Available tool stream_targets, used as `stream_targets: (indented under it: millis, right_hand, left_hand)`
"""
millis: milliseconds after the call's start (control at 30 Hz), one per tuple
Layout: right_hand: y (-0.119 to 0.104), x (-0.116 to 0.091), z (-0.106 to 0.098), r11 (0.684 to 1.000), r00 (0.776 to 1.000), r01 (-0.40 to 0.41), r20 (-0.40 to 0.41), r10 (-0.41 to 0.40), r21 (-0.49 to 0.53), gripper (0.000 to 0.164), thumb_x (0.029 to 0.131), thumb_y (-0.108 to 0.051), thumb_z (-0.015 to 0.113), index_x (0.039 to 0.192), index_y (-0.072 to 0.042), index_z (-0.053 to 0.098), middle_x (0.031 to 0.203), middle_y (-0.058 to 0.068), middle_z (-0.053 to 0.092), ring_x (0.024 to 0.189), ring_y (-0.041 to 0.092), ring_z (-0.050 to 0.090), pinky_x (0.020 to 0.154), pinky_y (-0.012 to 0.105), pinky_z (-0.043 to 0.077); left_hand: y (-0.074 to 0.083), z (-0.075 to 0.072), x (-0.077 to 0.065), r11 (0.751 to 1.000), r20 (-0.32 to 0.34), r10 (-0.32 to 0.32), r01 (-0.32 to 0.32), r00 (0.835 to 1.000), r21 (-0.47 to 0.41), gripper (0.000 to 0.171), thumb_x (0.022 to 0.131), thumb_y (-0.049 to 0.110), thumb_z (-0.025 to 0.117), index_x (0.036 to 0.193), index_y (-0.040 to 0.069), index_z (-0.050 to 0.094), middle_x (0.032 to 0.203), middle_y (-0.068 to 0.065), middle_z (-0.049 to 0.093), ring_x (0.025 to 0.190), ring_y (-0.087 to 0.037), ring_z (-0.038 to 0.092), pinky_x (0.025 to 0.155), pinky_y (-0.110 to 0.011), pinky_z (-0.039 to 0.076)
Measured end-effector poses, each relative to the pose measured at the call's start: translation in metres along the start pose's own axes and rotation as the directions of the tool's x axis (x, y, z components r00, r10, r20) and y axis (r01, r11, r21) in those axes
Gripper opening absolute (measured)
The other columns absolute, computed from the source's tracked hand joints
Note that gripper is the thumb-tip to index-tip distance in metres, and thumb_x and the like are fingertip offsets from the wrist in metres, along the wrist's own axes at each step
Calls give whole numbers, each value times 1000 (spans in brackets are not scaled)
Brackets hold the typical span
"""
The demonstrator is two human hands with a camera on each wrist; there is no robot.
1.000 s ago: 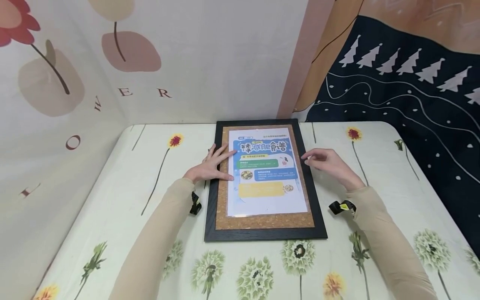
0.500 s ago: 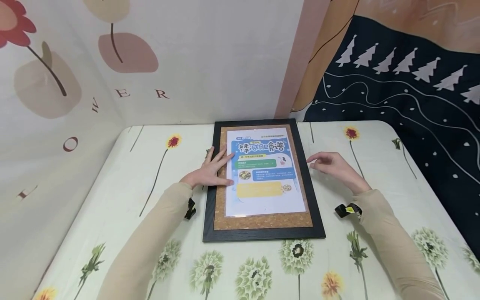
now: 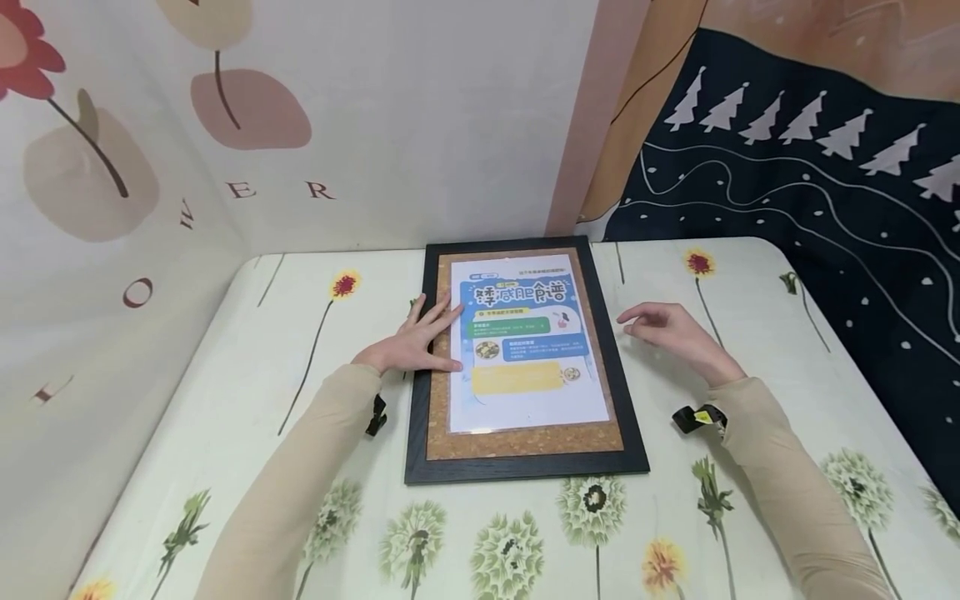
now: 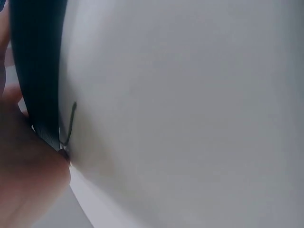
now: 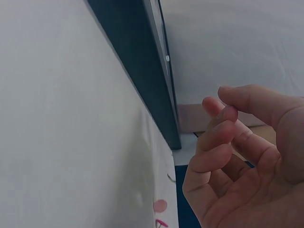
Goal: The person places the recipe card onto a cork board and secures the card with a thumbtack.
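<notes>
A black-framed cork board [image 3: 525, 442] lies flat on the table, its long sides running away from me. On the cork rests a glossy printed poster [image 3: 528, 408] with Chinese lettering and blue, green and yellow blocks. My left hand [image 3: 412, 346] spreads its fingers over the board's left side, fingertips and thumb at the poster's left edge. In the left wrist view that hand [image 4: 31, 175] sits against the black frame [image 4: 38, 71]. My right hand [image 3: 675, 333] hovers just right of the board. Its fingers [image 5: 216, 137] are loosely bent, with nothing visible between them in the right wrist view.
The table [image 3: 247, 467] has a pale cloth printed with flowers. Behind it hangs a light curtain [image 3: 420, 125], with a dark cloth [image 3: 750, 183] of white trees at the right. A dark strap mount [image 3: 697, 419] sits on my right wrist.
My right hand has moved from the board's right edge outward to the right, away from the frame. The left hand stays on the left side, and the view has shifted slightly.
</notes>
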State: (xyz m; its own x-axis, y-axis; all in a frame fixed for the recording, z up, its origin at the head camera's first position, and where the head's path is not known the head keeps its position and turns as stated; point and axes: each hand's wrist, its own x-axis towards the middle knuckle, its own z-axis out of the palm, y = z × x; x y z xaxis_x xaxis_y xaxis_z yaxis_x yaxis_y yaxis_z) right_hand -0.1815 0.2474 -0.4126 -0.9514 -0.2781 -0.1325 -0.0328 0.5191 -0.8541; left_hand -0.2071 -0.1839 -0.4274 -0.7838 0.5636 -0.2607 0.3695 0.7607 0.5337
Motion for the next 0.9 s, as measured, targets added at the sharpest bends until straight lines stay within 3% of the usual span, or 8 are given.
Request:
stream_targets:
  millis: [367, 600, 900]
  right_hand:
    - [7, -4, -17, 998, 999, -31, -28, 30, -50, 28, 95, -13, 61, 119, 3, 63, 94, 20, 61, 73, 23, 53, 61, 29, 46]
    - [12, -8, -27, 991, 997, -68, -30, 65, -116, 30, 96, -14, 59, 121, 3, 62, 94, 18, 61, 74, 25, 54, 69, 33, 43]
    - [23, -11, -36, 973, 991, -131, -28, 128, -190, 31, 97, -16, 57, 122, 1, 62, 115, 19, 59, 87, 25, 55, 71, 30, 48]
  left_hand:
    - [-7, 0, 2, 1000, 6, 4, -4, 1000, -13, 104, 81, 53, 72, 157, 25, 8, 161, 0, -12, 139, -30, -31, 105, -70, 1]
    - [-9, 2, 3, 998, -15, 46, -46, 999, -37, 101, 82, 49, 73, 157, 22, 11, 161, -2, -11, 139, -31, -30, 105, -69, -1]
    - [-10, 2, 3, 998, -12, 36, -37, 999, -44, 101, 82, 50, 73, 157, 22, 11, 161, -2, -11, 139, -31, -30, 104, -71, -1]
